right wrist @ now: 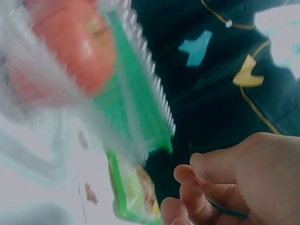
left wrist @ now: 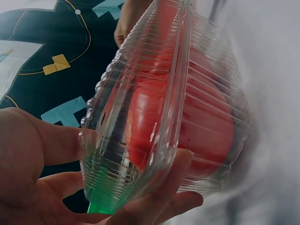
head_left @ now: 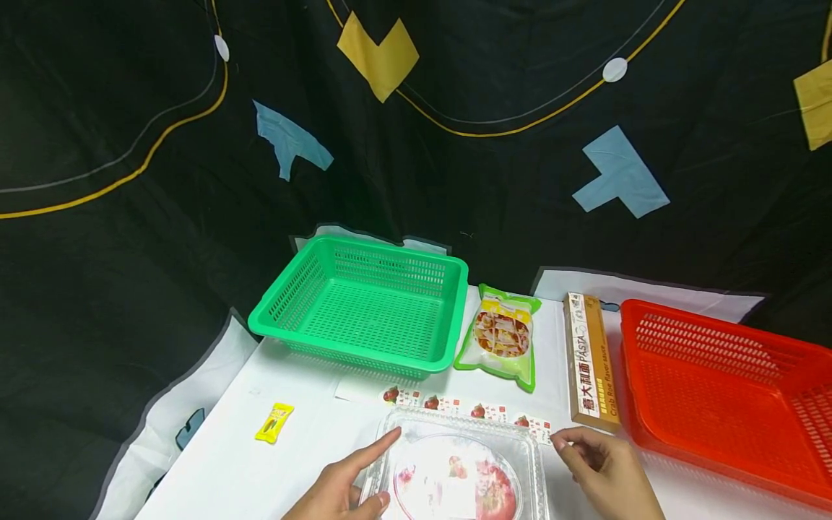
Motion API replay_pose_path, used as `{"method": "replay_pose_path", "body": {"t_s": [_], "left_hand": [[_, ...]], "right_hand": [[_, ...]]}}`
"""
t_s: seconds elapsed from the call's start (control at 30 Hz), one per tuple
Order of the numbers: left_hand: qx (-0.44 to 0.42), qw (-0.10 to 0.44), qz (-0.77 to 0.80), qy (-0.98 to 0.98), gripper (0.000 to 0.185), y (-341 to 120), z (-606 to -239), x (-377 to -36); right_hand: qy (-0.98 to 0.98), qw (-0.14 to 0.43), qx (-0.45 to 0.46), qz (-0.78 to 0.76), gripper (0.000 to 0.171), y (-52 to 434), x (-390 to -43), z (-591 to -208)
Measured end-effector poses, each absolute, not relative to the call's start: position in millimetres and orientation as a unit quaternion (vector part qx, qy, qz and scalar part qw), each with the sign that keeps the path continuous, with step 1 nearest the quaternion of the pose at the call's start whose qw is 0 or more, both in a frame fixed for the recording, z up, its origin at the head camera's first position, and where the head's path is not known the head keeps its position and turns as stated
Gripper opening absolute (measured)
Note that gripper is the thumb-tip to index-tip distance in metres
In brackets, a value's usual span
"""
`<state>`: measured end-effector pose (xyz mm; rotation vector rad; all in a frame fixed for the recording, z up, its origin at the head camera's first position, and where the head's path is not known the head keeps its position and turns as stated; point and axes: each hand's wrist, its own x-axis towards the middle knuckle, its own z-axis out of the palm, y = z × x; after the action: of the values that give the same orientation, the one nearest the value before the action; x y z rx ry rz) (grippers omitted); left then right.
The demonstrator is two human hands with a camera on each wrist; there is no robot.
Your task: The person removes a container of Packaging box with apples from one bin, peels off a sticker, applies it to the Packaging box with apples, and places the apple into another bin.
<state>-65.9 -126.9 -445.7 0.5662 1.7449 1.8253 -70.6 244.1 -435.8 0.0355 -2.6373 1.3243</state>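
Observation:
A clear plastic clamshell box (head_left: 533, 480) stands at the table's front edge, with red, round fruit (left wrist: 206, 122) inside. My left hand (head_left: 344, 487) grips its left side; in the left wrist view the thumb is at the lid and the fingers (left wrist: 180, 171) wrap the rim. A white patch with a red picture (head_left: 458, 469) shows on the lid. Right of the box, my right hand (head_left: 601, 466) has loosely bent fingers, thumb close to the index finger, nothing visible between them. Its fingertips are by the right end of a strip of fruit-picture labels (head_left: 487, 412).
Behind the labels sits a green basket (head_left: 383, 354). A green-edged food bag (head_left: 500, 336) and a pasta box (head_left: 591, 361) lie between it and a red basket (head_left: 715, 440) at right. A small yellow packet (head_left: 274, 422) lies at left. A dark curtain (head_left: 455, 180) hangs behind.

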Motion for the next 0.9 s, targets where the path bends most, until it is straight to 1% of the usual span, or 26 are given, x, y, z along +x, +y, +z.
{"method": "replay_pose_path", "body": {"t_s": [0.13,0.3,0.53,0.67,0.77,0.9], "left_hand": [[0.210,0.283,0.681,0.642,0.069,-127,-443,-67],[0.223,0.274,0.671,0.652,0.069,-127,-441,-69],[0.236,0.237,0.648,0.684,0.068,-126,-437,-69],[0.234,0.224,0.637,0.700,0.068,-126,-433,-70],[0.226,0.223,0.633,0.706,0.069,-126,-430,-71],[0.201,0.239,0.632,0.710,0.069,-125,-425,-72]], "right_hand": [[-0.887,0.057,-0.061,0.455,0.009,257,-70,-441],[-0.873,0.031,-0.126,0.470,0.018,272,-69,-447],[-0.845,0.040,-0.176,0.503,0.028,291,-65,-454],[-0.833,0.028,-0.219,0.507,0.040,299,-65,-457],[-0.822,0.026,-0.245,0.513,0.046,304,-66,-458],[-0.807,0.027,-0.264,0.527,0.051,310,-66,-458]]}}
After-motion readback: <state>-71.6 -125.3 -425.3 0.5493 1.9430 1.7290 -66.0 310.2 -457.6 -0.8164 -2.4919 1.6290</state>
